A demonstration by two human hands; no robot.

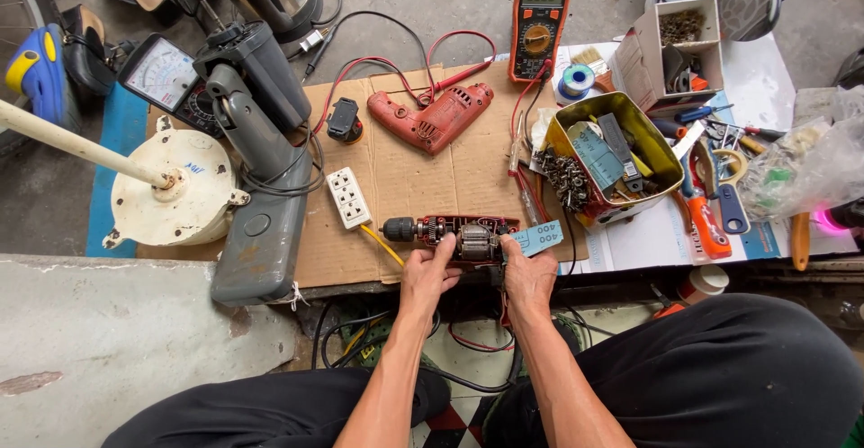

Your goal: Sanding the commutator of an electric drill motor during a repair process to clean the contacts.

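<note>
Opened power drill on cardboard sheet, held in both hands.

Cardboard sheet point(432, 178): flat, brown, creased, spread over the work surface. Grey fan housing point(261, 232): smooth moulded plastic, at the sheet's left edge. Yellow metal tin point(661, 147): rectangular, glossy, filled with screws and small parts, to the right. Red drill shell half point(432, 117): pistol-shaped plastic, lying apart near the sheet's far edge. Opened drill point(450, 230): at the near edge of the cardboard; dark chuck points left, metal gears and copper-wound motor exposed in a red casing. Left hand point(428, 273): fingers curled against the motor from below. Right hand point(529, 273): fingers closed on the drill's rear end, beside a blue tag point(538, 237).
</note>
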